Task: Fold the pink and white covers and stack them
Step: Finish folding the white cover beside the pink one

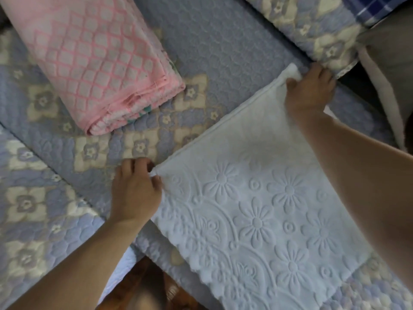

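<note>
A white cover (257, 209) with raised flower patterns lies spread flat across the right half of the blue quilted bed, its scalloped edge toward me. My left hand (136, 191) pinches its near left corner. My right hand (310, 92) grips its far corner, fingers curled over the fabric. The pink cover (93, 59), with a lattice pattern, lies folded in a thick bundle at the upper left, apart from both hands.
The blue quilted bedspread (223, 41) with cream flower patches covers the surface. A quilted pillow or roll (312, 25) lies at the top right beside a blue checked cloth (377, 7). Wooden floor (143, 285) shows below the bed edge.
</note>
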`<control>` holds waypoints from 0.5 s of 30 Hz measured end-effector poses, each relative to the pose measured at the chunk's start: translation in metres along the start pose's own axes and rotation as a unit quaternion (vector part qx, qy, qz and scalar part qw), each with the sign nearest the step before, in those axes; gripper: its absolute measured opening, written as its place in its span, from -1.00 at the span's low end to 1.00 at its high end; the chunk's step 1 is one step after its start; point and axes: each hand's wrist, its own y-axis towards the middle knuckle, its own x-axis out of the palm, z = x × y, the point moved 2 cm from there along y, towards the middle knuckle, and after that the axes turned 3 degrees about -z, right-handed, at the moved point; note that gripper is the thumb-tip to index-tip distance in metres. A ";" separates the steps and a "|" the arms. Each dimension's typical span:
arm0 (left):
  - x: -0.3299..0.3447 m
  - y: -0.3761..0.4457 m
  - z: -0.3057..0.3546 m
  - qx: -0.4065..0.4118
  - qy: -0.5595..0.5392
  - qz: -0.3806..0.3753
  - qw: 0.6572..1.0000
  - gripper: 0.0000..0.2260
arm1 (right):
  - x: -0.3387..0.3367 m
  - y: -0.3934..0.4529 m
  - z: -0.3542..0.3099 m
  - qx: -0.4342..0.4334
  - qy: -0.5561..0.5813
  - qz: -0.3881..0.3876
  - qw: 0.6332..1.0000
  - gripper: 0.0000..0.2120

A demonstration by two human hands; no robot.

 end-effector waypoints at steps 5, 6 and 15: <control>-0.015 0.006 0.016 0.000 0.015 -0.093 0.996 -0.50 | -0.037 -0.143 0.038 -0.010 0.155 0.038 0.987 -0.52; -0.019 0.010 0.017 -0.020 -0.002 -0.129 0.991 -0.49 | -0.043 -0.188 0.057 0.014 0.166 0.032 0.985 -0.53; -0.028 0.018 0.007 -0.028 -0.118 -0.297 0.947 -0.71 | -0.037 -0.490 0.176 0.566 0.428 -0.105 0.697 -0.46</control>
